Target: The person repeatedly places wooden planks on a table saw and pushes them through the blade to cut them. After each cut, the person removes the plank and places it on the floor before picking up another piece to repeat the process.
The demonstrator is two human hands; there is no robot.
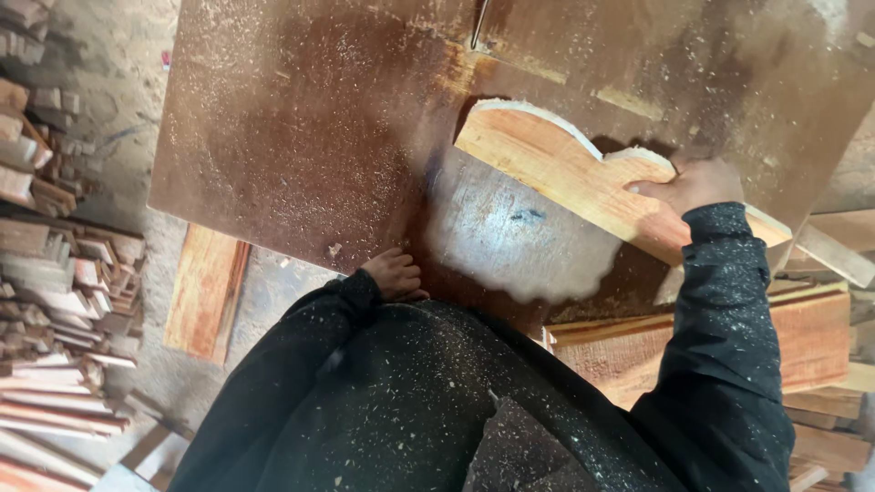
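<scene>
A pale orange wooden board with a scalloped, freshly cut upper edge (583, 178) lay at the right centre of the frame on a rusty brown, sawdust-strewn metal saw table (310, 128), and the right hand (688, 187) was clamped on its right part, fingers over the top face. The left hand (394, 273), fingers curled together and holding nothing, rested at the table's near edge in the lower centre. Stacked short wood offcuts (64, 301) filled the left edge, with reddish planks (811, 342) at lower right.

You've got one curved-cut pale wooden board (583, 178) on one rusty, sawdust-strewn metal bench (301, 128), two hands in view, and one reddish plank (208, 292) on the floor.
</scene>
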